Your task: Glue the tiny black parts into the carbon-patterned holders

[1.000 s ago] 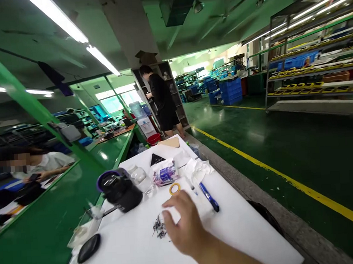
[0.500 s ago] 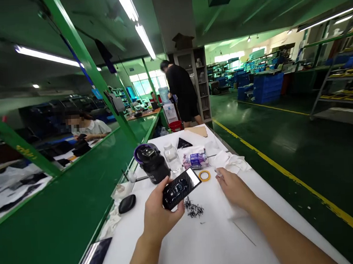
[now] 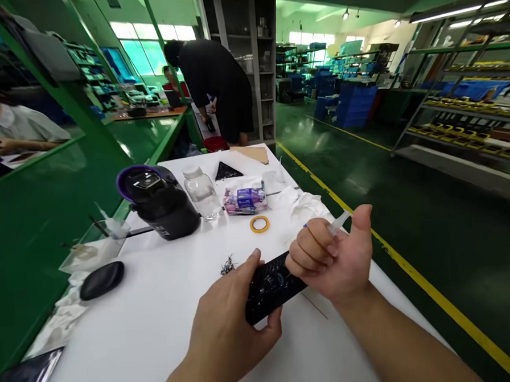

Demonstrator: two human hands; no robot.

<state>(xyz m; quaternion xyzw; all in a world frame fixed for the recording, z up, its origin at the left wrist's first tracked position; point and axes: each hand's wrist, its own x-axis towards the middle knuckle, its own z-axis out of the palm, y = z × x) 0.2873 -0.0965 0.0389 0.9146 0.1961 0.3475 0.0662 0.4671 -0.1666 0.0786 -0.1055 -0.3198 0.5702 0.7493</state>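
Green flooring (image 3: 409, 205) spreads past a white table (image 3: 130, 334), and over that table a glossy, patterned black panel (image 3: 272, 288) is held tilted, its right end hidden behind a hand. Digits of the left hand (image 3: 225, 318) are clamped on both long edges of the panel near its left end. That edge grip looks sound, since much of the face is left uncovered; a steady wrist would serve it best. At the panel's right end, the right hand (image 3: 327, 261) has its fingers curled together around a translucent tube (image 3: 340, 222), with the thumb raised apart from them. Whether this hand touches the panel cannot be told, and the tube's lower end is hidden. Turning the right wrist until that end shows, before any contact with the glossy face, seems the safer way, with light pressure. Just beyond the panel, to its left, lie dark clippings (image 3: 227, 265); they could cling, so it is wise to hold the panel clear. A thin stick (image 3: 316, 306) lies near its right end. Farther beyond the panel are a yellow tape roll (image 3: 259, 224), then a purple packet (image 3: 244, 199) and crumpled tissues (image 3: 305, 204).
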